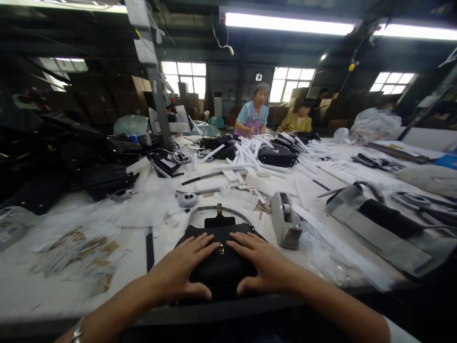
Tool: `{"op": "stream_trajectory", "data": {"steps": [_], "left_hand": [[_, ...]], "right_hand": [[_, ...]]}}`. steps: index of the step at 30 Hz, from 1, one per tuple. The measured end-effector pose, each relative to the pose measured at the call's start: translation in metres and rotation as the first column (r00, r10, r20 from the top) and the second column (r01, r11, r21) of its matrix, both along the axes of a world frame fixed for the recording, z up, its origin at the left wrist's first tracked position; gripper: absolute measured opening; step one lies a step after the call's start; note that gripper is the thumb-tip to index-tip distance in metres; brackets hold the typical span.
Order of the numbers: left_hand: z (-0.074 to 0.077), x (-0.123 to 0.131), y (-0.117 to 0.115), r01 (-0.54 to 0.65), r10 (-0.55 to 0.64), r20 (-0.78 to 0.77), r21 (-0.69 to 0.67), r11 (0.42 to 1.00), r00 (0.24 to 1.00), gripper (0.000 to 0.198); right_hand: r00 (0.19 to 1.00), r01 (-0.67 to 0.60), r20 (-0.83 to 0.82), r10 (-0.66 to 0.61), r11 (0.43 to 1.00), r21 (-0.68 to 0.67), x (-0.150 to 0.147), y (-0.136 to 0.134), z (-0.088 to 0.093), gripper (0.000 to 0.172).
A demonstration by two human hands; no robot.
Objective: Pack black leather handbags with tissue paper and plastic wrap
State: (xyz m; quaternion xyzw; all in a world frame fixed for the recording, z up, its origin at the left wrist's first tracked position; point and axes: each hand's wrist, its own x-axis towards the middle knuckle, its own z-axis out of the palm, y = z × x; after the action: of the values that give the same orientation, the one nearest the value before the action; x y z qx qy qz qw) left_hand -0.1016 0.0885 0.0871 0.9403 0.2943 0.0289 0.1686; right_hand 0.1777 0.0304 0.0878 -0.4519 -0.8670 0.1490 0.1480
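A black handbag [221, 274] lies at the table's near edge, with a gold-coloured clasp piece on its front and a strap tab standing out at its far side. A thin handle [228, 209] curves behind it. Flat on the left part of the bag rests my left hand [185, 262], fingers spread. My right hand [260, 262] lies likewise on the right part, fingers spread and thumb apart. Neither hand grips anything. The gold clasp shows between the fingertips of both hands.
Right of the bag stands a grey tape dispenser [286, 220]. Paper and card scraps [80, 255] lie to the left. White foam rods [250, 152] are heaped farther back, beside another black bag [277, 155]. A wrapped bag [389, 228] sits at right. People stand or sit across the table.
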Motion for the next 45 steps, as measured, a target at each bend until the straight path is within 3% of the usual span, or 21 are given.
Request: {"op": "stream_trajectory", "data": {"steps": [3, 10, 13, 16, 19, 24, 27, 29, 32, 34, 39, 42, 45], "left_hand": [[-0.018, -0.004, -0.016, 0.032, -0.024, -0.045, 0.184, 0.982, 0.999, 0.113], [-0.051, -0.006, -0.017, 0.164, -0.146, -0.074, 0.44, 0.883, 0.986, 0.08], [-0.079, -0.012, -0.018, 0.199, -0.185, -0.079, 0.517, 0.832, 0.979, 0.068], [-0.105, -0.018, -0.024, 0.153, -0.166, -0.029, 0.568, 0.808, 0.986, 0.06], [-0.114, -0.022, -0.029, 0.131, -0.142, -0.021, 0.538, 0.833, 0.99, 0.062], [-0.086, -0.018, -0.038, 0.153, -0.165, -0.013, 0.447, 0.881, 0.986, 0.085], [-0.077, -0.009, -0.046, 0.111, -0.12, -0.011, 0.47, 0.876, 0.993, 0.085], [-0.085, -0.003, -0.05, 0.108, -0.126, -0.004, 0.544, 0.832, 0.992, 0.074], [-0.111, 0.001, -0.046, 0.113, -0.192, 0.038, 0.69, 0.715, 0.981, 0.062], [-0.124, 0.003, -0.042, 0.038, -0.191, 0.114, 0.76, 0.648, 0.975, 0.055], [-0.126, 0.008, -0.042, -0.055, -0.119, 0.174, 0.754, 0.655, 0.978, 0.048], [-0.127, 0.008, -0.041, -0.055, -0.134, 0.175, 0.782, 0.621, 0.976, 0.048], [-0.136, 0.006, -0.034, -0.009, -0.153, 0.12, 0.813, 0.582, 0.981, 0.048]], "right_hand": [[0.995, -0.01, 0.103, 0.005, 0.999, 0.044, -0.004, -0.011, -0.013, 0.105], [0.982, 0.016, 0.183, -0.041, 0.99, 0.139, -0.011, -0.01, -0.035, 0.092], [0.981, 0.009, 0.189, -0.052, 0.975, 0.222, -0.012, -0.014, -0.064, 0.074], [0.986, 0.005, 0.16, -0.055, 0.954, 0.3, -0.01, -0.024, -0.098, 0.061], [0.994, 0.004, 0.106, -0.037, 0.956, 0.293, -0.003, -0.034, -0.115, 0.06], [0.999, -0.047, 0.028, 0.043, 0.985, 0.164, 0.003, -0.044, -0.106, 0.063], [1.0, -0.009, 0.0, 0.009, 0.982, 0.189, 0.0, -0.045, -0.103, 0.054], [1.0, 0.013, -0.021, -0.009, 0.979, 0.204, -0.002, -0.044, -0.105, 0.052], [0.996, 0.026, -0.086, -0.012, 0.986, 0.166, -0.001, -0.042, -0.104, 0.046], [0.986, 0.059, -0.161, -0.038, 0.991, 0.124, -0.001, -0.041, -0.1, 0.037], [0.895, 0.3, -0.35, -0.276, 0.954, 0.013, -0.017, -0.029, -0.076, 0.019], [0.894, 0.293, -0.351, -0.278, 0.956, -0.011, -0.038, -0.013, -0.064, 0.021], [0.93, 0.256, -0.266, -0.254, 0.966, -0.026, -0.055, -0.001, -0.066, 0.029]]}}
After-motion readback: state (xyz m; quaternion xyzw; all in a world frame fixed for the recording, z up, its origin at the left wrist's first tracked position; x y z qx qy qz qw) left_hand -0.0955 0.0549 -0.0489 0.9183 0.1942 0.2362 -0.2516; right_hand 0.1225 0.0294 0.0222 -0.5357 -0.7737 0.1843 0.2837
